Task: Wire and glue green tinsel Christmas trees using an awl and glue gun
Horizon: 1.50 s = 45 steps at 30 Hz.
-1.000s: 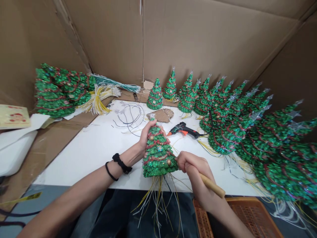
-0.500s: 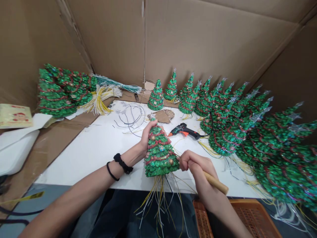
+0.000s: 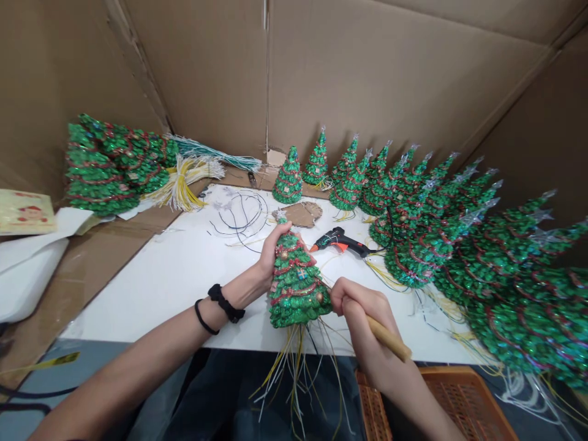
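My left hand (image 3: pixel 272 252) is wrapped round the upper part of a small green decorated tree (image 3: pixel 298 288), its fingers passing behind it. The tree tilts slightly, with a clear star at its tip and red garlands around it. Yellow and white wires (image 3: pixel 296 361) hang from its base over the table's front edge. In my right hand (image 3: pixel 362 312) is a tool with a wooden handle (image 3: pixel 389 338); its thin front end meets the tree's right side, and the exact tip is hard to make out.
A black and orange glue gun (image 3: pixel 340 240) lies behind the tree, near a cardboard scrap (image 3: pixel 303 214) and loose dark wires (image 3: pixel 243 214). Many trees stand at right (image 3: pixel 413 245); more lie at left (image 3: pixel 101 171) beside wire bundles (image 3: pixel 184 184). An orange basket (image 3: pixel 463 398) sits below the table.
The view has shifted slightly. My right hand and the wooden handle have moved a little left relative to the frame, and my left hand still holds the tree.
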Tool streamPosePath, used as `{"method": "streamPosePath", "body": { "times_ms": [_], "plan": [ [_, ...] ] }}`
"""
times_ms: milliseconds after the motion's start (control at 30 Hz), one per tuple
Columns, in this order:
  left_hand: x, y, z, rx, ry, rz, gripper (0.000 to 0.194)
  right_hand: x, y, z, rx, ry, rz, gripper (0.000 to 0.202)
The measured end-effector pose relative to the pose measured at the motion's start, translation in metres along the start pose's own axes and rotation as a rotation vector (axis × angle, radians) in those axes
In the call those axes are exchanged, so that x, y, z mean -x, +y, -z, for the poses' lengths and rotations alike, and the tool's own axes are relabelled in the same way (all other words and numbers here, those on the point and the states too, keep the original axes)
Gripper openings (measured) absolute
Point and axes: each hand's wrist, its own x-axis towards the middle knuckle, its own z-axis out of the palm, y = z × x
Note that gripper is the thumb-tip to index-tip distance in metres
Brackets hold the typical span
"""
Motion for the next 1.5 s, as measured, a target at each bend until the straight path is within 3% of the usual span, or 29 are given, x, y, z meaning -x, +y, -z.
{"method": "streamPosePath", "body": {
  "times_ms": [167,567,767,900,1067,1500],
  "plan": [
    [0.002,0.0,-0.003,0.038,0.092,0.01,0.041,0.002,0.003,-0.005,0.056,0.018,0.084,0.023],
    [0.003,0.001,-0.005,0.038,0.085,-0.012,0.042,0.004,0.014,-0.028,0.371,0.186,0.24,0.018],
    [0.002,0.001,-0.003,0.028,0.039,0.001,0.041,0.012,0.02,-0.022,0.156,0.356,0.301,0.022],
    [0.003,0.0,-0.004,0.04,0.012,-0.008,0.041,0.016,0.013,-0.012,-0.003,0.24,0.22,0.024],
    [0.005,0.001,-0.003,0.026,-0.014,0.004,0.041,0.012,0.01,-0.007,-0.038,0.119,0.117,0.025],
    [0.002,0.0,-0.005,0.019,0.038,0.013,0.043,0.006,-0.001,-0.014,0.17,0.112,0.15,0.02]
  ]
}}
